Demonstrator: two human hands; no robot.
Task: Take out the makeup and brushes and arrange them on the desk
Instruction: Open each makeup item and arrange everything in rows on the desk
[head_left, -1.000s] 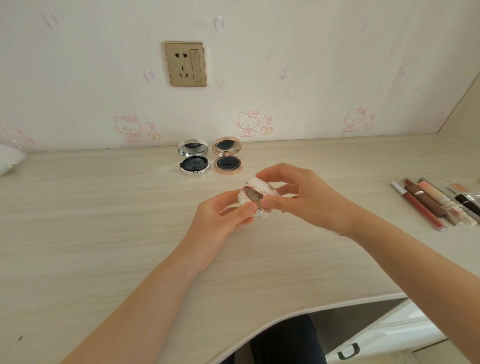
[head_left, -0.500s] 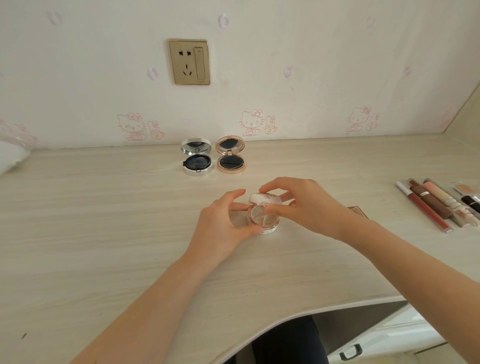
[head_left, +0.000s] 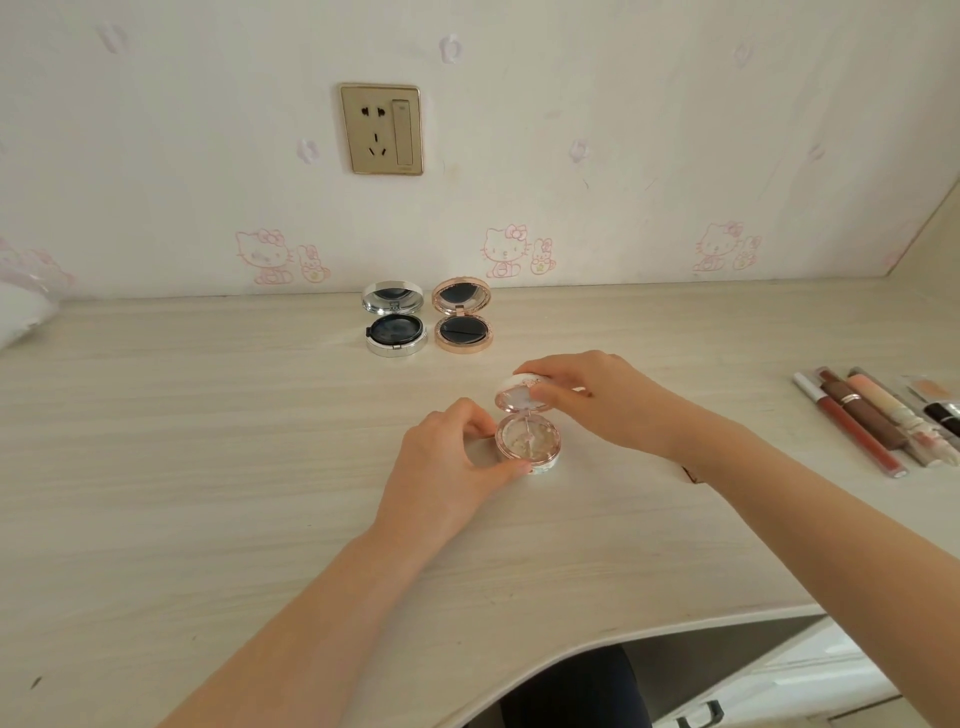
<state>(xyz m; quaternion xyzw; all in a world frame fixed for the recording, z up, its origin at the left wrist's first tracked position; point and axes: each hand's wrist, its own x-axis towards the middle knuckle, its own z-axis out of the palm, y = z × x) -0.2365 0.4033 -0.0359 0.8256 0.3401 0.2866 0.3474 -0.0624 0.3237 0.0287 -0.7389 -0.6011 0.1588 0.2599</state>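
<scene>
The left hand (head_left: 451, 462) curls thumb and forefinger round the base of a small round white-and-pink compact (head_left: 528, 445), pinching it from the side. The right hand (head_left: 597, 399) pinches the rim of its domed white lid between thumb and fingers, with the lid tilted up on its hinge. The base rests on the pale wood-grain desk (head_left: 208, 441) near the middle. Its glossy inside is a speckled beige disc in a pink ring.

Farther back, near the wall, two more round compacts stand open side by side, just apart. One is a shiny silver metal compact (head_left: 395, 321). The other is a rose-gold compact with a beaded rim (head_left: 463, 318). Both have a dark pan below and a mirror above. That makes three compacts in all.

At the right edge lies a tight row of slim tubes. It includes a red gloss tube with a white cap (head_left: 848, 425), a brown tube with a silver band (head_left: 862, 411) and a peach-and-clear tube (head_left: 894, 415). At least two more are cut off by the frame.

On the cartoon-cat wallpaper hangs one gold rectangular socket plate (head_left: 382, 130).
</scene>
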